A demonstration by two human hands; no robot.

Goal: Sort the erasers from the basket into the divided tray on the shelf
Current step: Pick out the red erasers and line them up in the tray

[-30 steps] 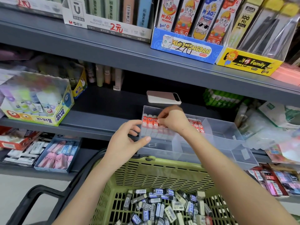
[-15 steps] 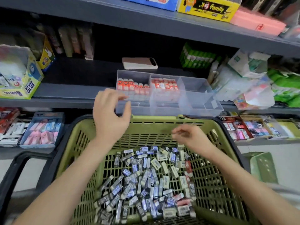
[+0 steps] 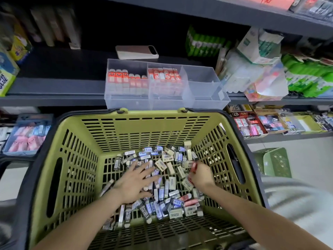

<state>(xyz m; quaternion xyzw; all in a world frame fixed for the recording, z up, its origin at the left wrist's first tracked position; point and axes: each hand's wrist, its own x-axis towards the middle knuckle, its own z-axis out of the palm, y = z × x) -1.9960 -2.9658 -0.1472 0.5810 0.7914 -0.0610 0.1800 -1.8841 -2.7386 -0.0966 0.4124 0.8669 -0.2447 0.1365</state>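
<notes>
- Erasers (image 3: 177, 202), small paper-sleeved blocks, heaped on floor of olive-green slotted plastic basket (image 3: 144, 130).
- Left hand (image 3: 134, 181) flat on heap's middle, fingers spread.
- Right hand (image 3: 201, 175) at heap's right edge, fingers curled, pinching red-wrapped eraser (image 3: 193, 166).
- Clear plastic divided tray (image 3: 201, 82) at front edge of grey shelf (image 3: 54, 87); red-white erasers (image 3: 126, 78) in back-left and back-middle compartments.

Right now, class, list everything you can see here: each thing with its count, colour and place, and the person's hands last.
basket: one, green, black rim, below the shelf
loose erasers: many, mostly grey, blue, white, on the basket floor
divided tray: one, clear, on the shelf edge
sorted erasers: two rows, red and white, tray's left and middle compartments
phone: one, pale, behind the tray
left hand: fingers spread, resting on the loose erasers
right hand: grip on a red eraser
</notes>
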